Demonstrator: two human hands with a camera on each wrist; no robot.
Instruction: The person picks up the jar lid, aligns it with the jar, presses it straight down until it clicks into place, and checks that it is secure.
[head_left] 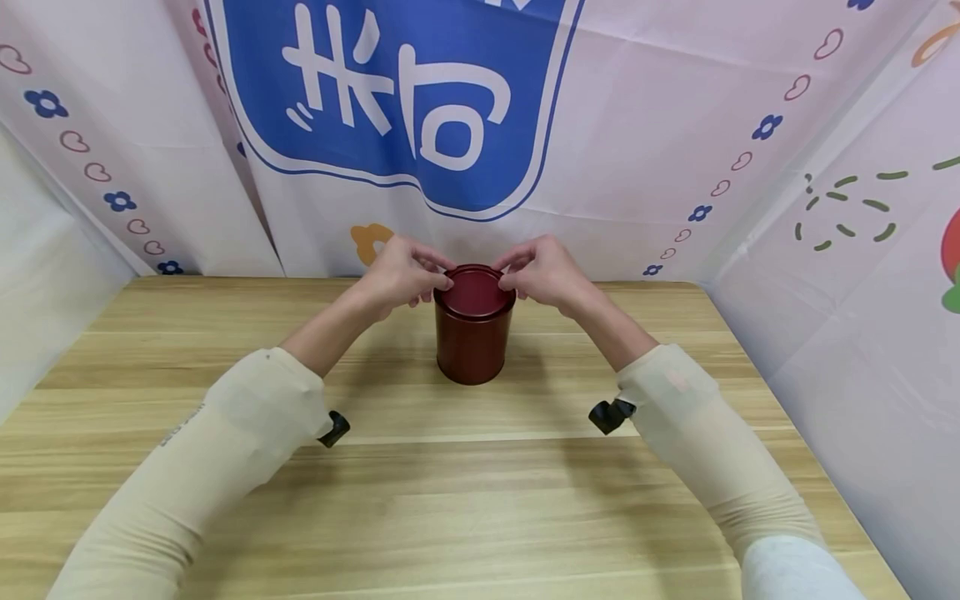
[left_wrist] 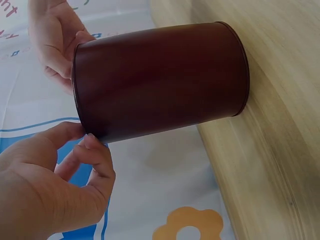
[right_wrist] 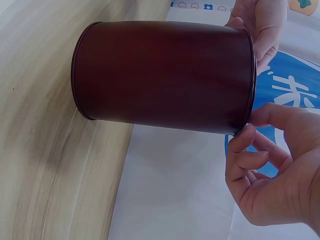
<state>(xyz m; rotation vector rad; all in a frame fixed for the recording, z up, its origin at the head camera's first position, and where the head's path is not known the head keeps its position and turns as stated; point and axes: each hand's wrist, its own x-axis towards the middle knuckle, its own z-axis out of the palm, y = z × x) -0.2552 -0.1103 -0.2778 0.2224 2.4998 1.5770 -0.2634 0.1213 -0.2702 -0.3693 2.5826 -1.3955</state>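
A dark red cylindrical canister (head_left: 471, 348) stands upright on the wooden table, near its back edge. Its round red lid (head_left: 477, 293) faces up, with a raised rim. From the left, my left hand (head_left: 399, 273) pinches the lid's edge between thumb and fingers. Opposite it, my right hand (head_left: 546, 273) pinches the edge on the other side. In the left wrist view the canister (left_wrist: 162, 82) appears sideways, the left hand's fingertips at its top rim. The right wrist view shows the right hand (right_wrist: 280, 172) likewise at the rim; no gap under the lid is visible.
The wooden table (head_left: 450, 500) extends toward me. Behind it hangs a white cloth (head_left: 622, 150) with a blue printed emblem, close behind the hands. A printed white cloth (head_left: 840, 333) borders the right side. Black wrist-camera mounts (head_left: 611, 415) stick out from the sleeves.
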